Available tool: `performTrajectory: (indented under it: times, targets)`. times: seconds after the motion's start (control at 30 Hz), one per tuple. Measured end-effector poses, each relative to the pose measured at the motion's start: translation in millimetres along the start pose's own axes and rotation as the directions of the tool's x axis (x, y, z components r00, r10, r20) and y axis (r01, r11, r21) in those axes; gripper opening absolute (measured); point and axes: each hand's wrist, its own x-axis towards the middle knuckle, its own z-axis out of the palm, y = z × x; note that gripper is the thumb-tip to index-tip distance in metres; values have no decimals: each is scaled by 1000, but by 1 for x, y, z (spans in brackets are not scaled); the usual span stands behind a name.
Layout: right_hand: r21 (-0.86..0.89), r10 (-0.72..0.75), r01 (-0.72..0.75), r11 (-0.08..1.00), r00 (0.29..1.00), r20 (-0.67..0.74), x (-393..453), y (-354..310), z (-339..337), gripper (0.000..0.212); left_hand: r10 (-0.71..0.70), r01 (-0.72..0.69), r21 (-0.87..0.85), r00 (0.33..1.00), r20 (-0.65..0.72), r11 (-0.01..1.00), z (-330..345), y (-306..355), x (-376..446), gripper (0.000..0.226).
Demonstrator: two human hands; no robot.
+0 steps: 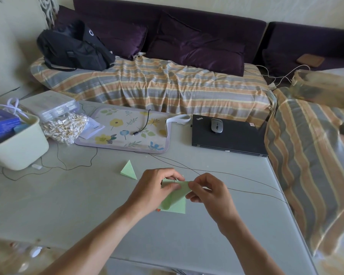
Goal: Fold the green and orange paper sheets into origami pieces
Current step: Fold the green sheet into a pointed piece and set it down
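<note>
Your left hand [155, 187] and right hand [209, 192] both pinch the green paper [175, 201] above the table [87, 205]; a folded green triangle [130, 170] lies nearby, a thin cable [246, 190] just behind

Matt paper on a smooth table

The green paper [175, 201] looks thin and matt; the grey table [87, 205] smooth with a dull sheen; the laptop [229, 135] matt black.

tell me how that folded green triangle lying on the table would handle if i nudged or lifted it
The green triangle looks like thin folded paper, so probably very light and likely to slide on the smooth table at a nudge. Its folded layers should make it stiffer than a flat sheet, though it would still crush easily.
</note>
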Motion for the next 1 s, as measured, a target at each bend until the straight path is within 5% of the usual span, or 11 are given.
performTrajectory:
  times: [0.23, 0.43, 1.0]
  targets:
    - [129, 27, -27, 991, 1000, 2, 0, 2, 1, 16, -3, 3, -67, 1000, -6, 998, 0, 0, 0, 21]
    - [257, 113, -159, 953, 976, 186, -1, 4, 3, 25, -19, 14, -194, 1000, -21, 981, 0, -1, 3, 14]
    - [376, 43, -70, 924, 996, 81, 3, 2, 3, 25, -32, 32, -312, 999, 5, 949, 3, -7, 6, 19]
